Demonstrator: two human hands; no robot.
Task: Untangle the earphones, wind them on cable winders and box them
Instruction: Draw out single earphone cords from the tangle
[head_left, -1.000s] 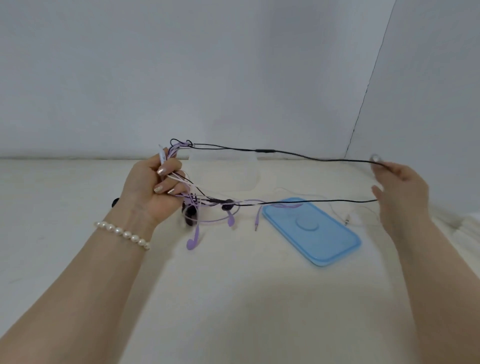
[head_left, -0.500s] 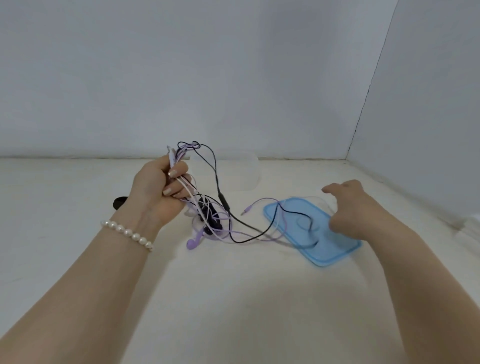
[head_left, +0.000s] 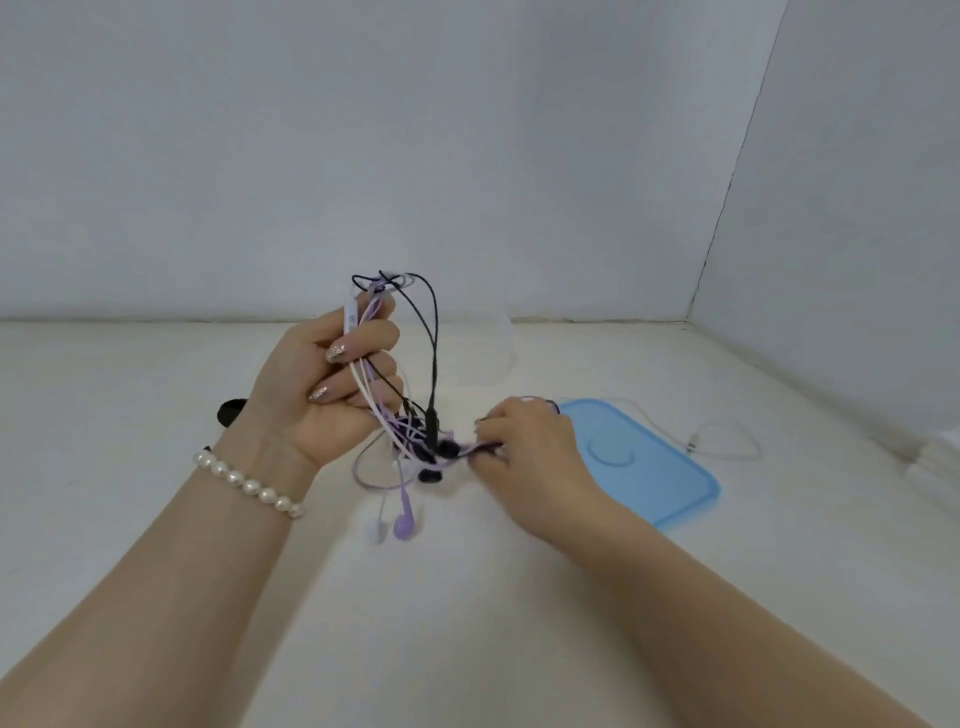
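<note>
In the head view, the left hand (head_left: 322, 384) holds the tangled earphones (head_left: 410, 415) in a closed grip above the desk (head_left: 156, 395). The right hand (head_left: 524, 447) pinches cables at the bundle's low end. A blue lid (head_left: 644, 462) lies just right of this hand.

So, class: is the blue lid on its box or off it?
Off. The blue lid lies flat on the table, to the right of the right hand; the clear box stands apart behind, uncovered.
</note>
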